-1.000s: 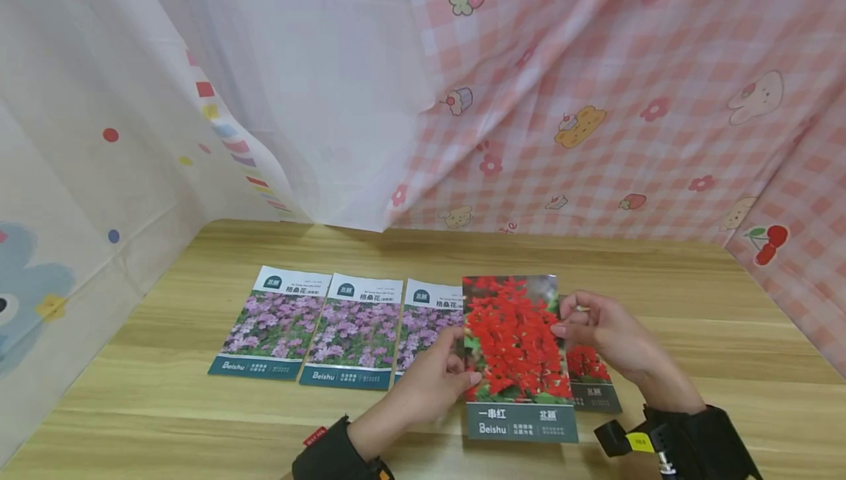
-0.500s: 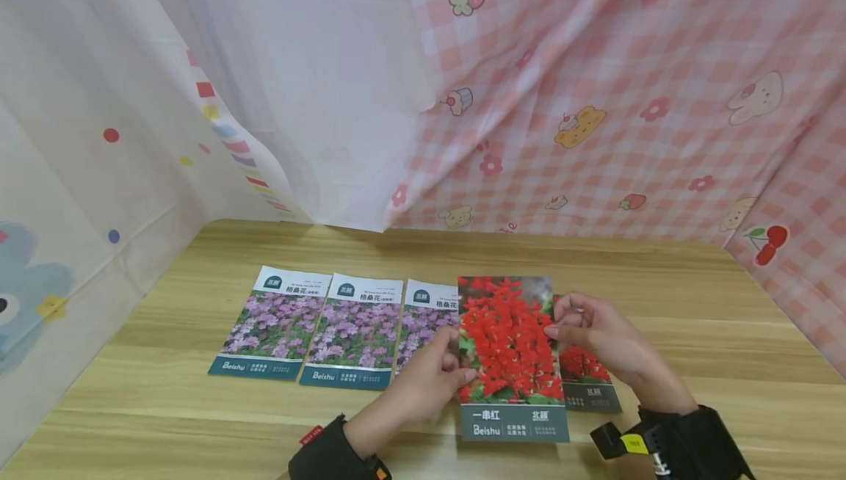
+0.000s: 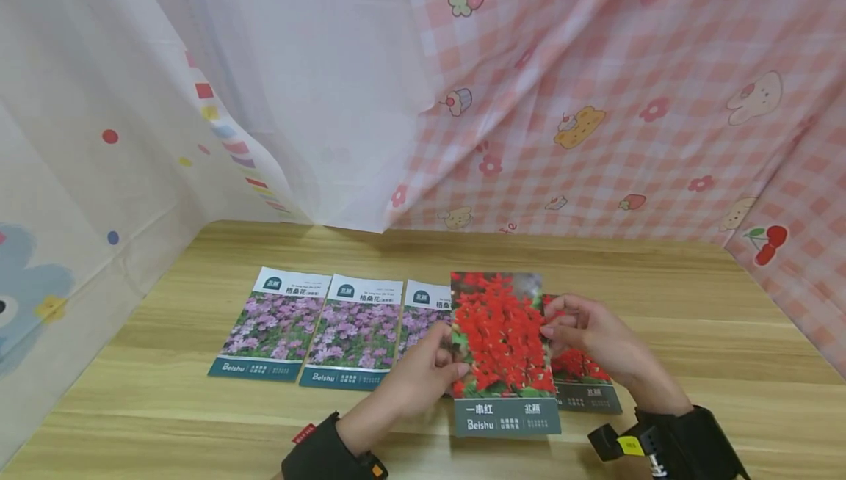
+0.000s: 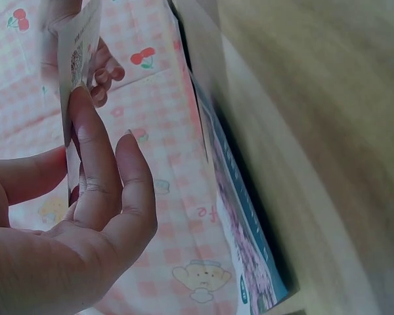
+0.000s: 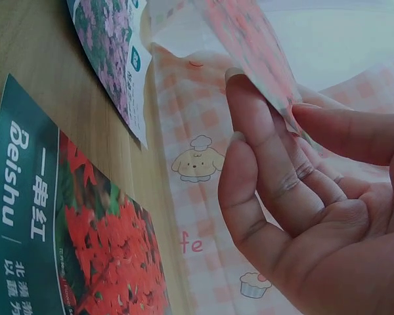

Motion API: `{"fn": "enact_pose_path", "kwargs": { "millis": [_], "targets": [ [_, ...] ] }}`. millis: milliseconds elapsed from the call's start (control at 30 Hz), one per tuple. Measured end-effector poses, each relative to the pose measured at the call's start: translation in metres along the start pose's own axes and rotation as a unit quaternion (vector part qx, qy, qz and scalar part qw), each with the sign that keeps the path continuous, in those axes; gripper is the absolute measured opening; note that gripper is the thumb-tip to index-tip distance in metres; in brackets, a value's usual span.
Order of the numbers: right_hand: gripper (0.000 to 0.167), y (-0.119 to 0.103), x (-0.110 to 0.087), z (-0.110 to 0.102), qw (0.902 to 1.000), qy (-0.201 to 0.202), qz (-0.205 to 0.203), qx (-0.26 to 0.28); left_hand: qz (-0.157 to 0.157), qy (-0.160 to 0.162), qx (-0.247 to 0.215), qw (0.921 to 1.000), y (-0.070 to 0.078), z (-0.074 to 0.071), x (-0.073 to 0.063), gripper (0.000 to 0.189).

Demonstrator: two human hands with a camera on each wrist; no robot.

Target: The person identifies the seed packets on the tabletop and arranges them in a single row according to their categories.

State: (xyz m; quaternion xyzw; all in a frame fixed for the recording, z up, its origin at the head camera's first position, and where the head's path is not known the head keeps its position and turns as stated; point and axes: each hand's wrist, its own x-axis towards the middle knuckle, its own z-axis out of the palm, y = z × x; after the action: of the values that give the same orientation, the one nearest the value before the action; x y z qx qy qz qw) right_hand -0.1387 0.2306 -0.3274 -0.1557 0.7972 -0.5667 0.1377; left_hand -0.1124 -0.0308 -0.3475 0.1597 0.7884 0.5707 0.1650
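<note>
A seed packet with a red flower picture [image 3: 504,340] is held up over the table, its front facing the head camera. My left hand [image 3: 423,370] pinches its left edge between thumb and fingers. At the opposite edge, my right hand [image 3: 591,340] pinches it the same way. Seen from the left wrist, the back of the packet [image 4: 80,56] carries a printed code. Beneath and to the right lies a second red-flower packet [image 3: 588,384], partly covered by the held one; the right wrist view shows this lying packet [image 5: 111,243] more fully.
Left of the hands lie purple-flower seed packets in a row: one at the far left [image 3: 271,326], one in the middle [image 3: 357,329], and a third [image 3: 423,311] partly behind the held packet. A patterned cloth [image 3: 595,172] hangs along the table's back edge.
Both hands have carried the held red-flower packet slightly to the left, uncovering more of the red packet lying beneath. The packets on the table have stayed in place.
</note>
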Motion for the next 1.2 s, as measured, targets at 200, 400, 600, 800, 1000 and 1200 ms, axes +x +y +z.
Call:
{"fn": "enact_pose_path", "kwargs": {
  "millis": [200,400,600,800,1000,1200],
  "targets": [
    [0.026,0.001,0.001,0.002,0.9997,-0.016,0.001,0.016,0.001,0.009,-0.009,0.9999,0.0,-0.004,0.0,0.016],
    [0.027,0.002,0.001,0.001,0.9992,-0.029,-0.001,0.027,0.006,0.01,-0.013,0.9998,0.0,-0.009,0.0,0.016],
    [0.028,0.003,0.001,0.001,0.9991,-0.029,0.0,0.03,0.012,0.019,0.009,0.9997,-0.002,-0.015,0.001,0.015],
    [0.027,0.005,0.001,0.001,0.9994,-0.022,0.012,0.023,0.01,0.027,0.019,0.9994,-0.004,-0.018,0.001,0.015],
    [0.026,0.006,0.002,0.002,0.9997,-0.011,0.02,0.01,0.01,0.032,0.031,0.999,-0.005,-0.02,0.003,0.014],
    [0.024,0.007,0.005,0.005,0.9992,0.006,0.017,-0.034,0.016,0.036,0.016,0.9991,-0.007,-0.021,0.002,0.016]
  ]
}}
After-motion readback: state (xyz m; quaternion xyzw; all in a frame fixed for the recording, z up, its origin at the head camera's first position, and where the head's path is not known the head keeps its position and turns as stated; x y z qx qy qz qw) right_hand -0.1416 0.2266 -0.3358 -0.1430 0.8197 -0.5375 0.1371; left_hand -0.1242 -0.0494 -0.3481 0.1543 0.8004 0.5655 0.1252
